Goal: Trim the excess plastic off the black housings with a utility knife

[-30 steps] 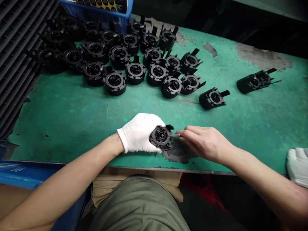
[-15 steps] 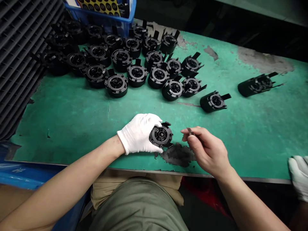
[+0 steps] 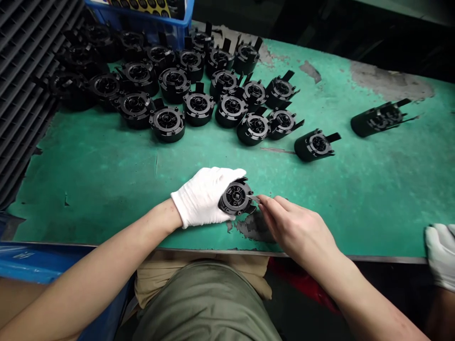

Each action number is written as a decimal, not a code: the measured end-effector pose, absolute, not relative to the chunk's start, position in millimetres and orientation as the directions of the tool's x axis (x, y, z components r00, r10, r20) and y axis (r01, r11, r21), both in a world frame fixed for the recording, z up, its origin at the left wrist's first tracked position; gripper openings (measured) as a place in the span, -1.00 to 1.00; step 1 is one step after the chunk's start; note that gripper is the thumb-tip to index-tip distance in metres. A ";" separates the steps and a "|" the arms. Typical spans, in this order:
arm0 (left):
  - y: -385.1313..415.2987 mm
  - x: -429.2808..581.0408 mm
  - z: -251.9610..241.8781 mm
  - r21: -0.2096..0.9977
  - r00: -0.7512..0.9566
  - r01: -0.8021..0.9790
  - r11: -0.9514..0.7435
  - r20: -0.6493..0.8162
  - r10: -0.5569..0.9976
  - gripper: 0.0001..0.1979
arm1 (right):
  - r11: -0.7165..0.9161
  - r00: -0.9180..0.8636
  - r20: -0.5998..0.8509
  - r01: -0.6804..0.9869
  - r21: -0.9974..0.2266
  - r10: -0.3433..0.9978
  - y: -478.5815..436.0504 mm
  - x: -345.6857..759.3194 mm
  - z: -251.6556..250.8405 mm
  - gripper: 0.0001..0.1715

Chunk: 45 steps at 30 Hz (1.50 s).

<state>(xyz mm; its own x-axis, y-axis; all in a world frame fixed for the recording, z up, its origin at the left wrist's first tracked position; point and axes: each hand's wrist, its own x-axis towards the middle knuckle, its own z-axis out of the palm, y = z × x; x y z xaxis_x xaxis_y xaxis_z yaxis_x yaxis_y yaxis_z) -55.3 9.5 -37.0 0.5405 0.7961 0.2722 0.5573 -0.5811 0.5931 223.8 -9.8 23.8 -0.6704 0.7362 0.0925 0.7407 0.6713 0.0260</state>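
My left hand point(image 3: 206, 196), in a white glove, is wrapped round a round black part point(image 3: 235, 196) whose ribbed face points up. A small blade-like metal tool point(image 3: 254, 199) reaches the right edge of that part. Bare and closed, my right hand point(image 3: 287, 220) pinches the tool between thumb and fingers. Beyond my hands stand several similar black housings point(image 3: 168, 122) with upright tabs. One more housing point(image 3: 314, 145) sits apart, ahead of my right hand.
Farther right on the worn green table point(image 3: 377, 199) lie dark housings point(image 3: 377, 119). A blue bin point(image 3: 142, 21) stands at the back left, beside a black slatted rack point(image 3: 24, 90). Another person's gloved hand point(image 3: 441, 255) rests at the right edge.
My right hand has moved left, bringing the tool from a gap away to the edge of the black part. My left hand keeps its hold. The view has shifted slightly.
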 end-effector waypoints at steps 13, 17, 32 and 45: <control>11.3 -51.8 -37.3 0.587 0.522 0.581 -0.564 0.262 0.811 -0.07 | 0.773 -0.774 0.017 0.633 0.038 0.633 -7.6 228.9 32.7 -0.76; 11.6 -52.9 -36.1 0.593 0.528 0.578 -0.560 0.251 0.811 -0.03 | 0.742 -0.740 0.072 0.670 -0.002 0.668 -4.0 228.9 29.1 -0.73; 5.9 -51.5 -42.6 0.653 0.288 0.609 -0.451 0.347 0.892 0.10 | 0.538 -0.511 0.187 0.727 -0.427 0.839 -1.1 231.0 28.9 -0.58; -2.4 -44.1 -41.6 0.648 0.306 0.655 -0.390 0.245 0.920 0.03 | 0.452 -0.482 0.038 0.787 -0.419 0.875 -61.4 215.3 22.1 -0.62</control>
<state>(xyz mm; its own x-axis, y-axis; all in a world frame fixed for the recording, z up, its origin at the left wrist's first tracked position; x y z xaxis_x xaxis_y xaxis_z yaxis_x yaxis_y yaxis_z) -44.1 -2.4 -41.6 0.3060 0.9199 0.2452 0.6545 -0.3903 0.6475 215.3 -61.4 22.1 -0.4824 0.8751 0.0379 0.7873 0.4521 -0.4192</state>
